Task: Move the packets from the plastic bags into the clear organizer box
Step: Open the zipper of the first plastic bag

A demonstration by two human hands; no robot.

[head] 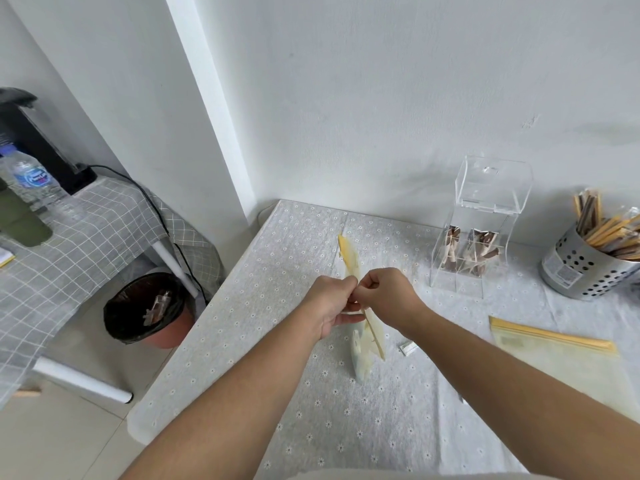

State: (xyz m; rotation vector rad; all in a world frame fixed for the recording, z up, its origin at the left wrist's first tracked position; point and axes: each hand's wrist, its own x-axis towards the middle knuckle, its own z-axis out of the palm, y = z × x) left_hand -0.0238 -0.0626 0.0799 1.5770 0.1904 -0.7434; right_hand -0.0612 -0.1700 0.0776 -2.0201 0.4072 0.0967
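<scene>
Bag [349,258] edge-on, long axis 11-to-5 o'clock | left hand [332,306] and right hand [388,296] both pinched its seal | box [457,280] at 2 o'clock, right hand nearer

One yellow-zipped bag [362,355] stands edge-on mid-surface, a second bag [554,358] lies flat rightward, and the open-lidded box [479,216] holds brown packets [483,245].

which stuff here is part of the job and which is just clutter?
Job:
held bag, pinched by left hand and right hand
flat bag
clear box, with brown packets inside

Lying about:
metal cup of sticks
bin
water bottle
</scene>
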